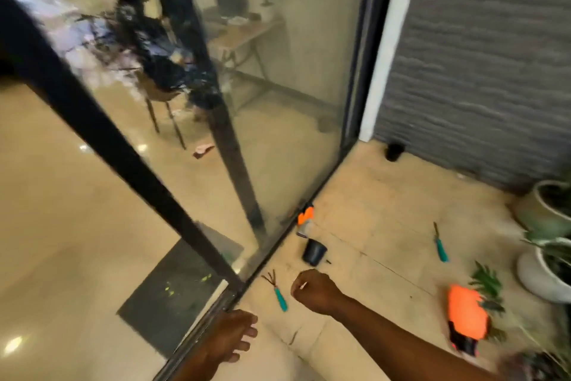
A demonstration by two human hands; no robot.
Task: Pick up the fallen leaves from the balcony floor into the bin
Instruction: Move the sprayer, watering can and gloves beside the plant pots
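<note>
My right hand (315,291) reaches out from the lower right over the beige balcony floor (380,226), its fingers curled into a fist. A small pale sliver shows at the fingers; what it is cannot be told. Just beyond the hand lies a small black pot (314,252) on its side. A dark scrap of leaf (328,261) lies beside the pot, and another (293,338) on a tile seam nearer me. Green leaves (486,280) lie on the floor at the right. My left hand is out of view. My bare foot (230,337) rests on the door track.
A glass sliding door (278,102) runs along the left. A teal-handled hand rake (279,294) lies left of my hand, another teal tool (440,244) farther right. Orange gloves lie by the door (306,220) and at the right (466,315). White planters (539,275) stand at the right edge.
</note>
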